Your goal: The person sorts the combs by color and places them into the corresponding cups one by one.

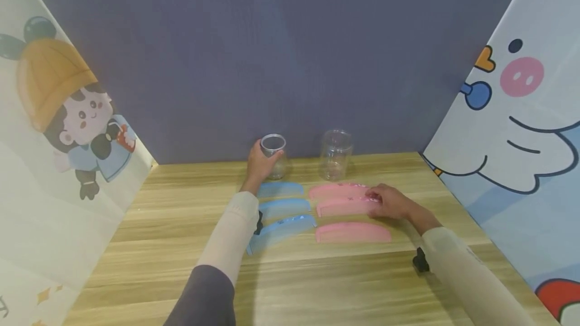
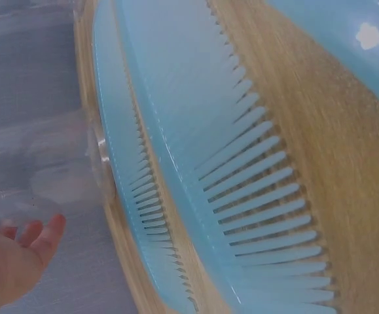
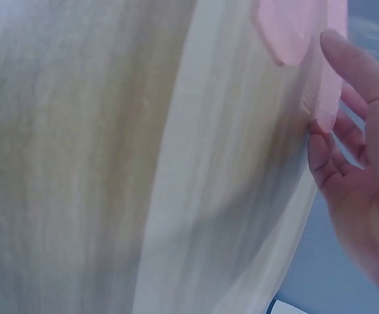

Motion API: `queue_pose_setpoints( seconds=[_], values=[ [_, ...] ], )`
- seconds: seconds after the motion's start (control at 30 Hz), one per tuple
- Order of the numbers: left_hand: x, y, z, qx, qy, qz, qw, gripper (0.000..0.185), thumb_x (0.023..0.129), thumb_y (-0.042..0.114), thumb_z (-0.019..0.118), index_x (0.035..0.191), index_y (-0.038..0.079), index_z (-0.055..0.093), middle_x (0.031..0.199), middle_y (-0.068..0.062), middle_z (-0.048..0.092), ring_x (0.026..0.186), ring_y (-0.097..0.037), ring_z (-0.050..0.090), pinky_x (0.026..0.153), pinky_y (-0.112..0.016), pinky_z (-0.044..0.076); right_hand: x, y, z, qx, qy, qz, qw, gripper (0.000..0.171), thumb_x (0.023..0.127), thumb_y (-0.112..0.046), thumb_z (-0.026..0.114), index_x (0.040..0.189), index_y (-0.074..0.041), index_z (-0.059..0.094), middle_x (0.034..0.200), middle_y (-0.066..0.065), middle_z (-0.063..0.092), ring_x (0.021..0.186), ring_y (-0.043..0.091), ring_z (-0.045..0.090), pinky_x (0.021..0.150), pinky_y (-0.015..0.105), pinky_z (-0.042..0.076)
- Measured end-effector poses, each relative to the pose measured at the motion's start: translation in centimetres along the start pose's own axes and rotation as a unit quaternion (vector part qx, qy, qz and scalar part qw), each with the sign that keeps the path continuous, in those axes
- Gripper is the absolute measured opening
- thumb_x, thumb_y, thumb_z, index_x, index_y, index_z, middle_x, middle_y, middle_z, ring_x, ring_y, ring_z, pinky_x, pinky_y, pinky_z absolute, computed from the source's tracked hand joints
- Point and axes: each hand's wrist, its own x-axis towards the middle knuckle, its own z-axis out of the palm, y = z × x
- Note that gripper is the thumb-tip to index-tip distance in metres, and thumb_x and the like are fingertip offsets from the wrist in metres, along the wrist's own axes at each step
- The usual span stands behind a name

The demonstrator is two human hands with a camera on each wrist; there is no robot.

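The left hand [image 1: 259, 164] curls round a small clear plastic jar [image 1: 274, 155] at the far edge of the pale wooden table [image 1: 158, 225] — it grips the jar's left side. Just near of that jar lie three light blue plastic combs [image 1: 283, 208], stacked in a column from far to near. To the right, a second clear plastic jar [image 1: 336, 154] stands upright, with three pink plastic combs [image 1: 349, 206] near of it. The right hand [image 1: 391, 201] rests on the right ends of the two farther pink combs — its fingertips [image 3: 323, 127] pinch one comb's end.
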Motion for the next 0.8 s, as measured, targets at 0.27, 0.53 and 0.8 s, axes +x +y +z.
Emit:
queue_pose_setpoints(
  seconds=[0.27,0.53,0.8],
  values=[
    [-0.01,-0.15,0.07,-0.003,-0.004,0.001,1.0,0.091,0.087,0.047,0.077,0.155,0.004,0.034,0.151,-0.021,0.048,0.138,-0.039,0.049,0.117,-0.054,0.041,-0.14,0.2,-0.17,0.021,-0.02,0.022,0.999,0.075,0.077,-0.042,0.087,0.134,0.001,0.062,0.123,0.018,0.065,0.107,0.029,0.063,0.093,0.049,0.056],
    [-0.15,-0.18,-0.11,0.002,-0.008,0.003,1.0,0.091,0.088,0.047,0.076,0.156,0.004,0.033,0.151,-0.021,0.047,0.139,-0.039,0.048,0.118,-0.055,0.04,-0.64,0.16,0.12,0.004,-0.009,0.005,1.0,0.056,0.079,-0.037,0.086,0.124,-0.007,0.071,0.12,0.016,0.069,0.105,0.027,0.063,0.092,0.047,0.055],
    [-0.12,-0.12,-0.11,0.003,-0.01,0.002,0.9999,0.091,0.088,0.048,0.076,0.155,0.003,0.033,0.151,-0.021,0.047,0.139,-0.038,0.048,0.118,-0.054,0.039,-0.59,0.12,-0.38,-0.011,0.022,-0.016,1.0,0.055,0.077,-0.038,0.087,0.121,-0.009,0.075,0.114,0.011,0.072,0.095,0.018,0.062,0.083,0.037,0.055]
  ],
)
